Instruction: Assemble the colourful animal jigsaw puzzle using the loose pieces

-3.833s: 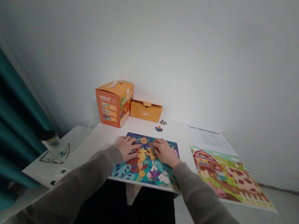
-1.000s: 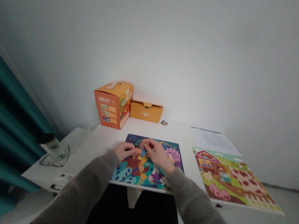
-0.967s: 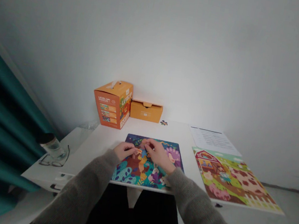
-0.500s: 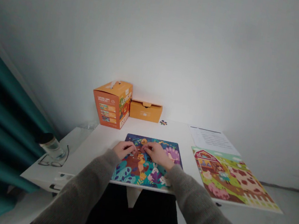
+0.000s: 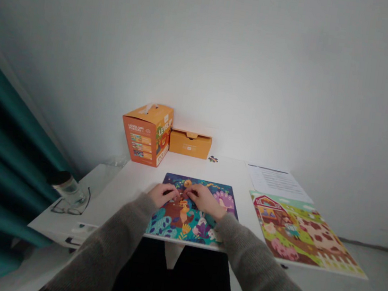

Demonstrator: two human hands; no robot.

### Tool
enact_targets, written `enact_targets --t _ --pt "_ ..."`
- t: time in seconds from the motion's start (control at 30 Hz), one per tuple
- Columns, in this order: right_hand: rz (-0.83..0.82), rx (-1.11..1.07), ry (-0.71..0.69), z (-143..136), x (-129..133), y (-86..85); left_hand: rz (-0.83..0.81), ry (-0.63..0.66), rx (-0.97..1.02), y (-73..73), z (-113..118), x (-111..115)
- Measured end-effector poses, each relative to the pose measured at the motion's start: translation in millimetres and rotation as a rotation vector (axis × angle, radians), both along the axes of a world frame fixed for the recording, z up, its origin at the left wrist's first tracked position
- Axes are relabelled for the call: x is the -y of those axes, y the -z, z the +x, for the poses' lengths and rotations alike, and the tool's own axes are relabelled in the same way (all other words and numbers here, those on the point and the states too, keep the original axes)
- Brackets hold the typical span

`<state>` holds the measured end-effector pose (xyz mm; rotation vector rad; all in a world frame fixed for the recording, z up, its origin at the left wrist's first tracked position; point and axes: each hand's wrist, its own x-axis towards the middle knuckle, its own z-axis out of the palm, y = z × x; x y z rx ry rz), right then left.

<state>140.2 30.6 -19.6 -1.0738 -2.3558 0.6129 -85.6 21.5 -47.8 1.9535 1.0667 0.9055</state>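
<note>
A jigsaw puzzle [image 5: 186, 232] with a dark blue and teal forest animal picture lies flat near the table's front edge. Over its upper left part is my left hand [image 5: 163, 194], its thumb and fingers drawn together, tips down at the picture. Close beside it, my right hand [image 5: 206, 200] is closed in a pinch over the upper middle. The fingertips of both hands nearly meet. Whatever is between them, if anything, is too small and hidden to make out. Part of the picture is covered by the hands.
Behind stand an orange puzzle box [image 5: 145, 134] and a low yellow box [image 5: 189, 145], with several loose puzzle pieces [image 5: 212, 159] alongside. Rightward lie a farm picture puzzle [image 5: 306, 232] and a printed sheet [image 5: 278, 183]. Eyeglasses [image 5: 70, 210] and a lidded glass jar [image 5: 70, 192] are at left.
Both hands stay over the same part of the puzzle, with only a slight shift of the left fingers toward the right. The whole view has moved a little.
</note>
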Motion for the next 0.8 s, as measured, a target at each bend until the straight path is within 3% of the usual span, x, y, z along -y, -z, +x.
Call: enact_targets --t 0.3,0.63,0.8 --pt "0.146 0.092 -0.014 -1.8 2.5 6.8 0.014 -0.024 0.001 -2.9 2.9 2.6" --pt "0.176 0.248 -0.010 -0.4 16.7 0.8 0.015 -0.010 -0.006 -4.0 2.5 2.9" --pt "0.192 0.212 -0.012 4.7 23.6 -0.9 0.023 0.001 -0.009 -1.4 2.2 2.2"
